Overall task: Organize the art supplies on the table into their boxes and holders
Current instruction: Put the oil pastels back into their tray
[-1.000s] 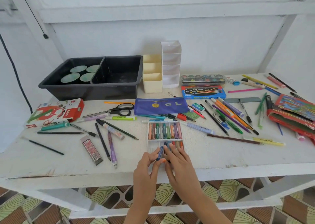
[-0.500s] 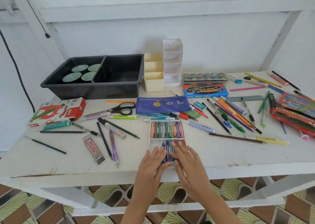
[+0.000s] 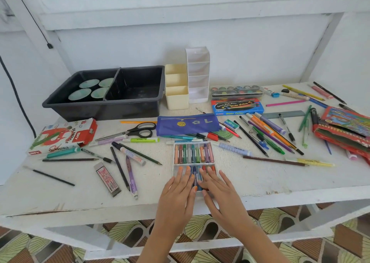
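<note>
A white crayon tray (image 3: 193,163) lies near the table's front edge, with one row of oil pastels (image 3: 193,153) at its far half and another row in its near half. My left hand (image 3: 179,187) and my right hand (image 3: 216,185) lie flat, fingers spread, over the near row, pressing down on the pastels; a blue pastel (image 3: 195,177) shows between them. The red oil pastels box (image 3: 64,135) lies open at the left. Pens, pencils and markers are scattered across the table.
A black divided tub (image 3: 108,94) stands at the back left, cream holder (image 3: 177,86) and white holder (image 3: 198,74) beside it. Scissors (image 3: 138,131), a blue pencil pouch (image 3: 187,123), a watercolour box (image 3: 237,106), a paint palette (image 3: 236,91) and red packets (image 3: 344,129) lie around.
My hands went from pinching a blue pastel at the tray's near end to lying flat over the near row. The view shifted slightly.
</note>
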Action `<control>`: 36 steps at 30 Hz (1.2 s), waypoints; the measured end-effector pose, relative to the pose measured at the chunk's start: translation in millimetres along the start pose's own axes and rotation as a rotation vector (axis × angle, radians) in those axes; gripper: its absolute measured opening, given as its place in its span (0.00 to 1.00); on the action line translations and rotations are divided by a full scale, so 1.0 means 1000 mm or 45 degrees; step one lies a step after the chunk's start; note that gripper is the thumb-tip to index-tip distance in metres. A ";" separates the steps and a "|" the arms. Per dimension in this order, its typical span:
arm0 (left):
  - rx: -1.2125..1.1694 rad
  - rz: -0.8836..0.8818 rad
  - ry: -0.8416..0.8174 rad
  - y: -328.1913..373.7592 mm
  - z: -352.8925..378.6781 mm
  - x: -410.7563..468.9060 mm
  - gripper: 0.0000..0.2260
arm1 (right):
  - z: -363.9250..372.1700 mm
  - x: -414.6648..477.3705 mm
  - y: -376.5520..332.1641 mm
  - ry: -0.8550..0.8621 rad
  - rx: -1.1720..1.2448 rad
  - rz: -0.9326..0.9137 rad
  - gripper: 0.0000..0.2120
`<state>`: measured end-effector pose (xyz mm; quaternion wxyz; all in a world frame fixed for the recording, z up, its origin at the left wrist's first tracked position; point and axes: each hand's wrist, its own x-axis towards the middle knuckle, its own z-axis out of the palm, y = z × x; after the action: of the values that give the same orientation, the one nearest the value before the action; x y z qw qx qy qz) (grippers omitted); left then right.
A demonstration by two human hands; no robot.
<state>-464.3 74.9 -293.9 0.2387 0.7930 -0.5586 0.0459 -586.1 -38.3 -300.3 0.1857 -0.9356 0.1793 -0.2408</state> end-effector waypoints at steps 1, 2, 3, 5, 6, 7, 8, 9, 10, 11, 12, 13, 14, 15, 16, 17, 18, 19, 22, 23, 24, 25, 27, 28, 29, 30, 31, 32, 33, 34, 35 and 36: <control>-0.008 0.001 0.002 0.001 -0.001 0.000 0.22 | 0.000 0.000 -0.001 0.008 -0.022 -0.003 0.13; -0.016 0.008 0.008 0.001 -0.001 0.001 0.22 | 0.001 -0.001 -0.002 0.015 -0.046 -0.007 0.13; -0.017 0.018 0.014 0.001 -0.002 0.003 0.21 | 0.002 -0.001 -0.003 0.016 -0.063 -0.007 0.13; 0.014 0.031 0.016 0.000 -0.005 0.009 0.19 | 0.003 -0.001 -0.004 0.008 -0.074 0.010 0.14; 0.041 0.033 0.016 0.001 -0.006 0.014 0.19 | 0.004 0.000 -0.005 0.008 -0.066 0.026 0.14; 0.062 0.029 0.010 0.002 -0.008 0.018 0.19 | 0.004 0.001 -0.006 0.009 -0.043 0.048 0.15; 0.072 0.020 0.001 0.002 -0.008 0.022 0.19 | 0.003 0.002 -0.008 0.007 -0.004 0.079 0.18; 0.072 0.012 -0.005 0.003 -0.008 0.026 0.19 | 0.002 0.004 -0.009 0.001 0.037 0.109 0.20; 0.072 0.006 -0.009 0.003 -0.007 0.029 0.20 | 0.001 0.005 -0.010 -0.007 0.073 0.128 0.21; 0.081 -0.001 -0.016 0.004 -0.008 0.031 0.20 | -0.001 0.007 -0.011 -0.019 0.113 0.140 0.22; 0.099 -0.003 -0.028 0.004 -0.009 0.033 0.20 | -0.004 0.008 -0.011 -0.035 0.174 0.161 0.21; 0.117 0.006 -0.034 0.005 -0.010 0.034 0.20 | -0.008 0.009 -0.010 -0.044 0.262 0.190 0.20; 0.129 0.025 -0.023 0.006 -0.011 0.035 0.20 | -0.012 0.010 -0.008 -0.044 0.354 0.214 0.18; 0.125 0.036 0.003 0.007 -0.013 0.036 0.20 | -0.017 0.011 -0.007 -0.016 0.417 0.226 0.16; 0.115 0.023 0.044 0.008 -0.014 0.038 0.20 | -0.021 0.011 -0.006 0.031 0.438 0.231 0.15; 0.100 -0.015 0.093 0.010 -0.015 0.039 0.20 | -0.026 0.011 -0.004 0.075 0.435 0.237 0.15; 0.080 -0.057 0.145 0.014 -0.014 0.041 0.20 | -0.030 0.009 -0.001 0.109 0.429 0.258 0.15; 0.051 -0.081 0.197 0.019 -0.012 0.043 0.21 | -0.035 0.008 0.004 0.141 0.432 0.291 0.15; -0.079 -0.079 0.263 0.042 0.001 0.056 0.21 | -0.050 0.005 0.025 0.249 0.411 0.380 0.16; -0.133 -0.084 0.232 0.052 0.006 0.063 0.20 | -0.055 0.003 0.033 0.289 0.394 0.397 0.16; -0.173 -0.082 0.199 0.062 0.012 0.071 0.20 | -0.061 0.002 0.042 0.331 0.384 0.419 0.16; -0.206 -0.071 0.160 0.072 0.017 0.080 0.20 | -0.067 0.001 0.051 0.377 0.377 0.448 0.17; -0.308 -0.059 0.079 0.092 0.029 0.100 0.21 | -0.082 -0.002 0.071 0.478 0.347 0.513 0.17; -0.394 -0.057 0.049 0.103 0.036 0.113 0.21 | -0.091 -0.004 0.083 0.532 0.317 0.542 0.17; -0.499 -0.051 0.020 0.115 0.042 0.128 0.22 | -0.100 -0.005 0.095 0.582 0.292 0.570 0.17; -0.597 -0.038 -0.004 0.127 0.050 0.143 0.22 | -0.111 -0.006 0.108 0.626 0.276 0.603 0.17; -0.673 -0.019 -0.024 0.141 0.058 0.159 0.21 | -0.122 -0.007 0.123 0.666 0.267 0.639 0.18; -0.726 0.004 -0.050 0.156 0.065 0.175 0.19 | -0.134 -0.007 0.137 0.702 0.257 0.681 0.20; -0.770 0.025 -0.089 0.171 0.074 0.191 0.17 | -0.147 -0.007 0.153 0.742 0.224 0.727 0.20; -0.810 0.040 -0.138 0.186 0.084 0.207 0.15 | -0.160 -0.007 0.169 0.793 0.164 0.766 0.20; -0.842 0.056 -0.198 0.201 0.093 0.222 0.15 | -0.173 -0.007 0.186 0.849 0.085 0.800 0.19; -0.873 0.073 -0.262 0.216 0.102 0.236 0.16 | -0.185 -0.007 0.203 0.895 0.006 0.830 0.17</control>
<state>-592.4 -229.3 -232.7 0.4319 0.6513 -0.5848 -0.2174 -737.6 -259.1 -240.3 0.1817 -0.6920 0.5149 -0.4723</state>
